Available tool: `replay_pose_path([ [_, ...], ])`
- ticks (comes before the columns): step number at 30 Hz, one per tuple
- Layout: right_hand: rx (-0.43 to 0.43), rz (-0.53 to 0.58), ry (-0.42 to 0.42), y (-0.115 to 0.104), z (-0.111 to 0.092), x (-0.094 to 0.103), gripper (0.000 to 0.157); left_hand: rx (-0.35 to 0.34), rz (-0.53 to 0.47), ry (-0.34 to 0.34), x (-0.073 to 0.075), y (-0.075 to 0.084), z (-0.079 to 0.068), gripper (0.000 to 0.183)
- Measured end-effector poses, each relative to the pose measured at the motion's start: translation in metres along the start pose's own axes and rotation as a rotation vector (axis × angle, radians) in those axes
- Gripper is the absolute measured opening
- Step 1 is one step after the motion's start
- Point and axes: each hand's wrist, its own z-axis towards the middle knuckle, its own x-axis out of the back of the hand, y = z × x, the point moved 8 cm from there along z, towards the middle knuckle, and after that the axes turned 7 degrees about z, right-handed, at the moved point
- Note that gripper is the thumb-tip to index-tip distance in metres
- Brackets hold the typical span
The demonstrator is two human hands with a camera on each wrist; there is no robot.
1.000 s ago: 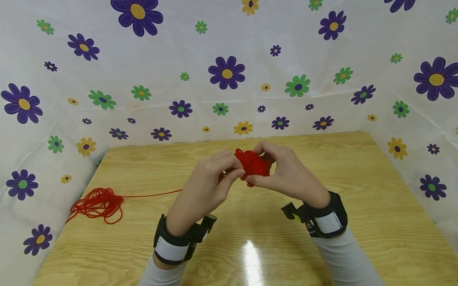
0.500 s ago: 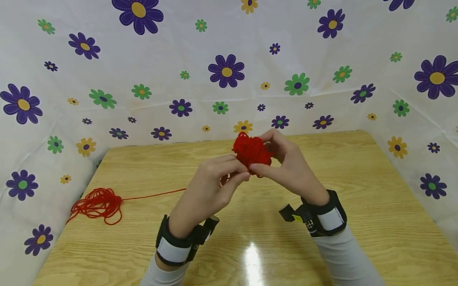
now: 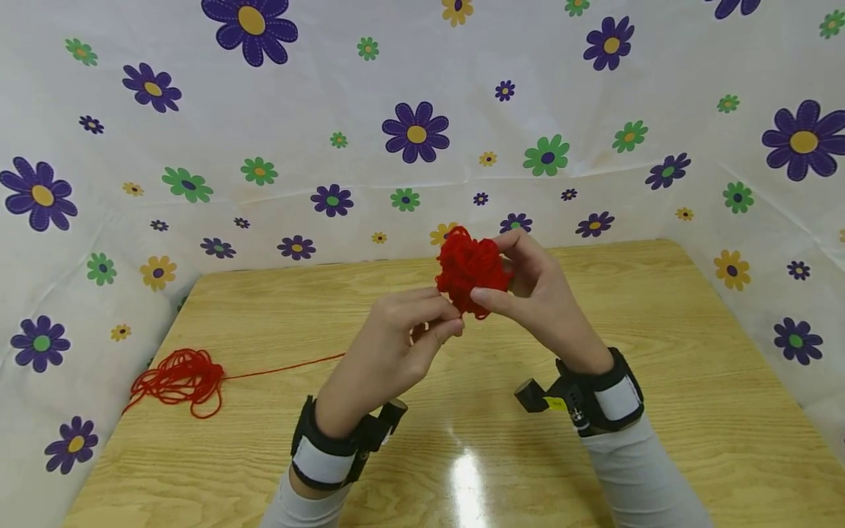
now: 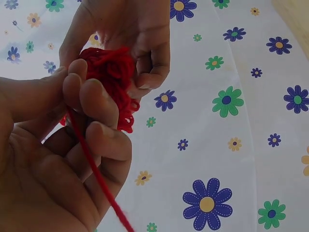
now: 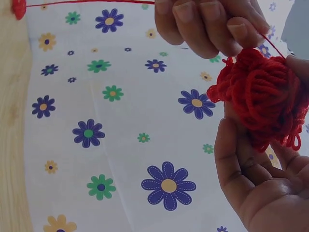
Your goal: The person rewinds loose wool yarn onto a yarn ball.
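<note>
A ball of red yarn (image 3: 470, 270) with loose loops is held up over the far half of the table. My right hand (image 3: 544, 297) grips it from the right, thumb on the near side and fingers behind. Close against its lower left, my left hand (image 3: 403, 337) pinches the yarn strand (image 4: 96, 166) between thumb and fingertips. That strand crosses the left palm in the left wrist view. In the right wrist view a short taut length runs from the left fingertips to the wound yarn ball (image 5: 265, 92).
A loose tangle of red yarn (image 3: 178, 378) lies on the wooden table (image 3: 581, 469) at the left, its strand leading to the left hand. A white cloth with printed flowers (image 3: 290, 132) hangs behind and at both sides.
Both hands have risen and moved slightly away with the yarn ball, which has turned in the right hand. The left hand has stayed pinching the strand just below it.
</note>
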Motion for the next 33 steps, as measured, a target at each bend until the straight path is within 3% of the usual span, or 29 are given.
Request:
replay_pose_path([
  [12,-0.044,0.143,0.104,-0.002,-0.002,0.015,0.034,-0.003,0.014,-0.031,-0.009,-0.001,0.001,0.01],
  [18,-0.046,0.268,0.097,-0.004,-0.002,0.016,0.04,0.016,0.031,-0.055,-0.013,-0.005,0.002,0.011],
  [25,-0.113,0.258,0.021,0.0,-0.004,0.006,0.033,0.06,0.031,-0.085,-0.014,-0.016,0.0,0.007],
  [33,-0.195,0.103,-0.197,0.007,-0.008,-0.013,0.029,0.083,0.039,-0.032,0.003,-0.026,-0.006,0.02],
])
